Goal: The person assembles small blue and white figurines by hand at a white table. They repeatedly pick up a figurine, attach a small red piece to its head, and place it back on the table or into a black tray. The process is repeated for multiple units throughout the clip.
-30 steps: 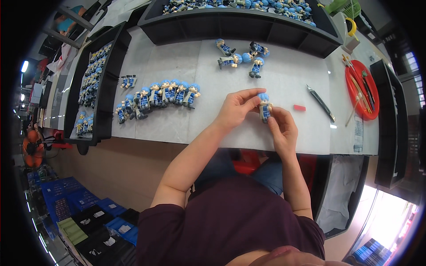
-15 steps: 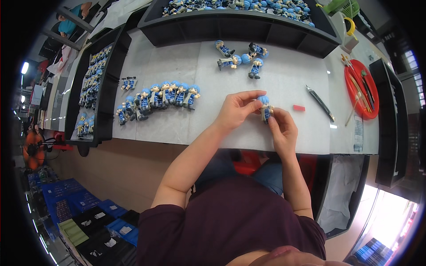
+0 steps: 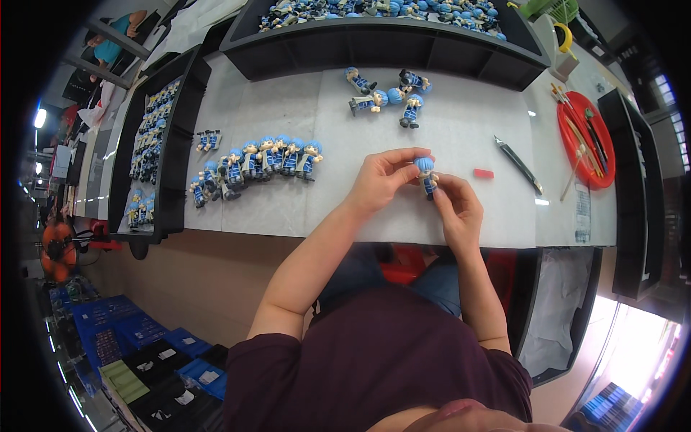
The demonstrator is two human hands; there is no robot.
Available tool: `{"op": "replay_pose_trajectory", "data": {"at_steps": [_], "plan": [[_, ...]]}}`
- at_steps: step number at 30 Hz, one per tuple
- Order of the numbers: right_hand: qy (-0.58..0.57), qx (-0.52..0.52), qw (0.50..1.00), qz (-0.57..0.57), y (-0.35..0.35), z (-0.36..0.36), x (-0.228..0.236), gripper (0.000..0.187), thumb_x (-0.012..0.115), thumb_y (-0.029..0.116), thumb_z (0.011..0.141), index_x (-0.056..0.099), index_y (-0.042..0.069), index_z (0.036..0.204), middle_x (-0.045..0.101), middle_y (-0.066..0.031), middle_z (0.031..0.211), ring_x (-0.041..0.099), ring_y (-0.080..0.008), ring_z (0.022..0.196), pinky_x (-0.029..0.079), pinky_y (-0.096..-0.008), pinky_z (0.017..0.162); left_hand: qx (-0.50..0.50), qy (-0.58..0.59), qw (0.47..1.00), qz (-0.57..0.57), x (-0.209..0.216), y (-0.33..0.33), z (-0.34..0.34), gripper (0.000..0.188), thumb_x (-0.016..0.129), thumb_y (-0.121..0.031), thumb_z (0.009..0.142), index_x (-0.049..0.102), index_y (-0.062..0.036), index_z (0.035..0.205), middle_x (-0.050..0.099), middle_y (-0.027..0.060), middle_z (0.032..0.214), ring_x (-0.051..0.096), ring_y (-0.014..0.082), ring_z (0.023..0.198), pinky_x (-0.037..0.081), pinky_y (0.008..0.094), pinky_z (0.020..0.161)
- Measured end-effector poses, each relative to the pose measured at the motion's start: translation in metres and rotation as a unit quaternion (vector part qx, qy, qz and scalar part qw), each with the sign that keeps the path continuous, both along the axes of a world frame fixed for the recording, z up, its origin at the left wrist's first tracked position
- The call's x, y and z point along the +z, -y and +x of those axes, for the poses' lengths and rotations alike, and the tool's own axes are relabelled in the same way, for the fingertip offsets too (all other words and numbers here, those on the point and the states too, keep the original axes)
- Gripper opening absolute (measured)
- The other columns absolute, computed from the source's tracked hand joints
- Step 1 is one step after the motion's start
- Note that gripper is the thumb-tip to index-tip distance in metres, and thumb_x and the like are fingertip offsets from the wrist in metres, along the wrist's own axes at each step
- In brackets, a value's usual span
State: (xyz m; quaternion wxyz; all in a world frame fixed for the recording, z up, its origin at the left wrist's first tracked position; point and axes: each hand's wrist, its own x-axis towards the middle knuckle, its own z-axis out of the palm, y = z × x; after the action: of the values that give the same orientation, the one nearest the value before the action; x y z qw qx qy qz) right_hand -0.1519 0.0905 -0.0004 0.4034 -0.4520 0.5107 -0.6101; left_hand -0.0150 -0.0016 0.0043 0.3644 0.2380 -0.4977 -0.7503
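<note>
Between my two hands is a small blue-haired figurine (image 3: 426, 177), held upright above the pale table sheet. My left hand (image 3: 386, 176) pinches it at the head with thumb and forefinger. Lower down, the fingers of my right hand (image 3: 458, 205) grip its body from the other side. A red block (image 3: 484, 173) lies just right of my right hand, and beyond it a grey pen-shaped knife (image 3: 518, 164). A curved row of similar figurines (image 3: 266, 155) stretches to my left. Several more figurines (image 3: 412, 111) lie in a loose cluster farther off.
A long black tray (image 3: 389, 47) heaped with figurines spans the far side. On the left sits another black tray (image 3: 176, 137) with figurines in rows. A red oval dish (image 3: 608, 155) with brushes and sticks is at the right, beside a black bin (image 3: 633, 209).
The figurine has turned slightly in my fingers, showing more of its blue front. Both hands stay in nearly the same place.
</note>
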Motion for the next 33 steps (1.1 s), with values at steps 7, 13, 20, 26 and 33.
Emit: {"op": "replay_pose_trajectory", "data": {"at_steps": [7,13,20,26,33], "plan": [[0.037,0.000,0.998,-0.045,-0.002,-0.001,0.001,0.026,0.059,-0.005,0.079,0.053,-0.004,0.104,0.057,-0.0142,0.108,0.056,-0.0180,0.098,0.048,-0.0293,0.082,-0.005,-0.007,0.999,0.054,0.004,0.001,0.001,0.029,0.044,-0.003,0.089,0.052,-0.0006,0.116,0.059,0.0144,0.109,0.059,0.0194,0.097,0.048,0.0335,0.086],[0.043,-0.003,0.997,-0.064,-0.003,0.000,-0.002,0.030,0.066,-0.003,0.075,0.054,-0.004,0.102,0.058,-0.0136,0.105,0.057,-0.0175,0.095,0.049,-0.0285,0.081,-0.020,0.002,0.997,0.080,0.008,0.000,0.002,0.029,0.042,-0.002,0.089,0.052,-0.0010,0.117,0.058,0.0146,0.112,0.058,0.0201,0.099,0.048,0.0337,0.087],[0.047,-0.010,0.996,-0.076,-0.004,-0.002,-0.004,0.031,0.067,-0.002,0.075,0.054,-0.003,0.103,0.059,-0.0120,0.103,0.058,-0.0162,0.093,0.049,-0.0270,0.078,-0.044,-0.009,0.991,0.125,0.011,0.001,0.002,0.032,0.045,-0.001,0.086,0.052,-0.0008,0.117,0.057,0.0162,0.112,0.058,0.0209,0.099,0.049,0.0331,0.086],[0.038,-0.006,0.996,-0.081,-0.005,-0.003,-0.004,0.031,0.067,-0.003,0.074,0.055,-0.004,0.103,0.059,-0.0122,0.102,0.058,-0.0167,0.093,0.050,-0.0275,0.079,-0.075,-0.011,0.989,0.129,0.011,0.004,0.004,0.036,0.050,0.000,0.081,0.051,-0.0005,0.117,0.056,0.0172,0.113,0.058,0.0218,0.099,0.050,0.0325,0.084],[0.064,0.007,0.994,-0.086,-0.006,-0.004,-0.004,0.032,0.065,-0.007,0.073,0.055,-0.005,0.103,0.060,-0.0139,0.102,0.059,-0.0187,0.094,0.050,-0.0295,0.080,-0.096,0.002,0.987,0.130,0.015,0.006,0.008,0.038,0.057,-0.004,0.079,0.050,-0.0010,0.117,0.056,0.0138,0.111,0.058,0.0201,0.098,0.050,0.0313,0.082]]}}
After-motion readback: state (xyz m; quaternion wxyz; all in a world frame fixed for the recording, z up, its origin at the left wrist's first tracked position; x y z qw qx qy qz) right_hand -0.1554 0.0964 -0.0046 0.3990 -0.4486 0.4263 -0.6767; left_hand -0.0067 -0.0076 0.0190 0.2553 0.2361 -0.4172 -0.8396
